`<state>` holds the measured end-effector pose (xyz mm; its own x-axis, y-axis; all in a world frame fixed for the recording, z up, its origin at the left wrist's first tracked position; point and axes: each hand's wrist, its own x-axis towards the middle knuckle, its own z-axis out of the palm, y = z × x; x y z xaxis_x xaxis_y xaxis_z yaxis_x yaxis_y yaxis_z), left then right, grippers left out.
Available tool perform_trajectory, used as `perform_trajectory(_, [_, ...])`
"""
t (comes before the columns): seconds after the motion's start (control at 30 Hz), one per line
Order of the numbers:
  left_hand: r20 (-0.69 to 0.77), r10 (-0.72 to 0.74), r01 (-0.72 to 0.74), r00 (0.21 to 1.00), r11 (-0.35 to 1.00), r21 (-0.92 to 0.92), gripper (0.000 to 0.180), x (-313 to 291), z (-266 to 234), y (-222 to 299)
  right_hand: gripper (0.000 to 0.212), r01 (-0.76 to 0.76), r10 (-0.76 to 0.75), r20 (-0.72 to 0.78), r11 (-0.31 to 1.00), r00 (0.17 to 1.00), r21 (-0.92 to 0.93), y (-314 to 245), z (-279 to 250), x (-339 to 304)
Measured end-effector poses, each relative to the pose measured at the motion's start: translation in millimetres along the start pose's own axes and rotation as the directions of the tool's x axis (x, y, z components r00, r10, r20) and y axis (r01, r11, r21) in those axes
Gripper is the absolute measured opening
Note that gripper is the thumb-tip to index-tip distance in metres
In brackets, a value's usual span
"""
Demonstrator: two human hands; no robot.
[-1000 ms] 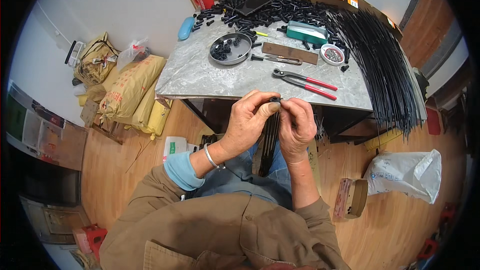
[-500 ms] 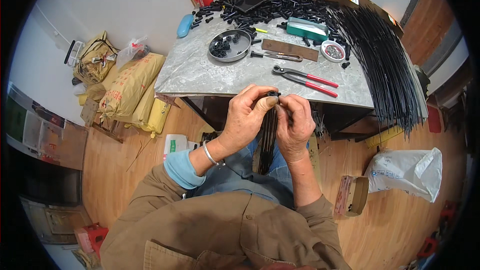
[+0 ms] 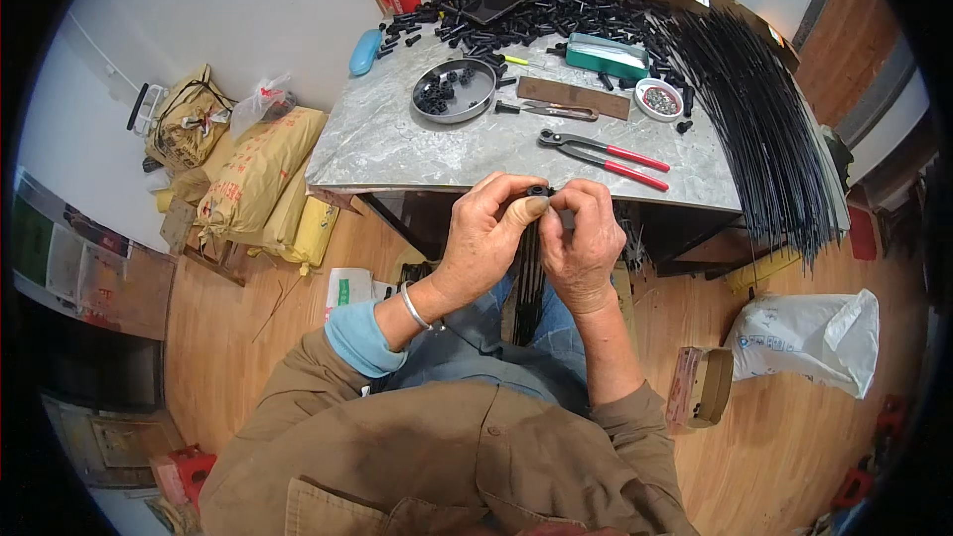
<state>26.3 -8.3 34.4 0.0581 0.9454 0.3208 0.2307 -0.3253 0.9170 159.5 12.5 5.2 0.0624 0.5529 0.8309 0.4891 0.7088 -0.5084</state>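
My left hand (image 3: pixel 493 221) grips a small black round part (image 3: pixel 537 192) between thumb and forefinger, just off the table's near edge. Against its right side my right hand (image 3: pixel 586 236) is closed in a pinch; its fingertips hide whatever they hold. A bundle of thin black rods (image 3: pixel 529 293) hangs down below the part, between my hands and over my lap. On the table beyond lie pincers with red handles (image 3: pixel 606 157). Farther back are a round metal tray (image 3: pixel 467 111) with black rings and a small white dish (image 3: pixel 659 99) of tiny metal bits.
A heap of black bolt-like parts (image 3: pixel 596 10) covers the table's back. Long black rods (image 3: pixel 745 119) overhang its right side. A rusty flat bar (image 3: pixel 574 96), a knife-like tool (image 3: pixel 556 111) and a green box (image 3: pixel 607 56) lie mid-table. Sacks (image 3: pixel 260 171) stand left; a white bag (image 3: pixel 804 342) sits right.
My right fingers have shifted slightly left and closer over the black part. My left hand keeps its grip, nearly still.
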Motion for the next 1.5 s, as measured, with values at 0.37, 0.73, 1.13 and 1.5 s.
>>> perform_trajectory(0.37, [-0.007,0.015,-0.015,1.000,0.999,-0.038,0.022,2.4,-9.4,-0.7,0.013,-0.460,0.473,0.083,0.779,0.877,0.425,-13.0,-14.5,-20.3])
perform_trajectory(0.73, [0.094,0.036,-0.030,0.995,0.997,-0.065,0.027,-2.3,-11.9,-3.0,0.008,-0.455,0.380,0.289,0.850,0.878,0.265,-21.3,-11.9,-23.9])
perform_trajectory(1.13, [0.309,0.070,-0.029,0.948,0.990,-0.134,0.035,5.3,-19.6,3.4,0.011,-0.271,0.208,0.269,0.937,0.940,0.220,-25.1,-16.7,-17.5])
perform_trajectory(1.5, [0.210,0.071,-0.052,0.975,0.994,-0.095,0.037,6.0,-17.5,-6.9,0.005,-0.542,0.383,0.427,0.762,0.819,0.356,-22.3,-16.8,-23.4])
